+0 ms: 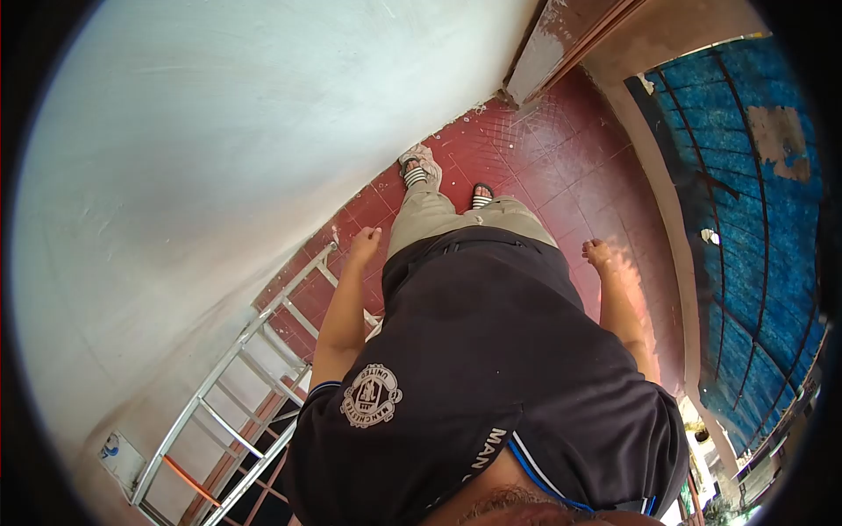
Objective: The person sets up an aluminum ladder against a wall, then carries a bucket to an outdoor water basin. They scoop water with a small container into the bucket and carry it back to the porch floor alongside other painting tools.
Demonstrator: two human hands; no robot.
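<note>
My left hand (367, 241) hangs beside my left hip, its fingers curled in, and I see nothing in it. It is nearest to the top end of a metal ladder (230, 358) that leans along the wall side, apart from the hand. On the other side my right hand (597, 253) hangs away from my hip with its fingers loosely curled, also with no object showing. Below it lies red tiled floor (574, 167). Neither hand touches anything that I can make out.
A pale wall (228, 131) runs close along my left. Ahead stands a door frame with a worn panel (548, 53). To the right, a low ledge (674, 219) borders a blue sheet (702, 114) crossed by dark bars. A socket plate (121, 458) sits low on the wall.
</note>
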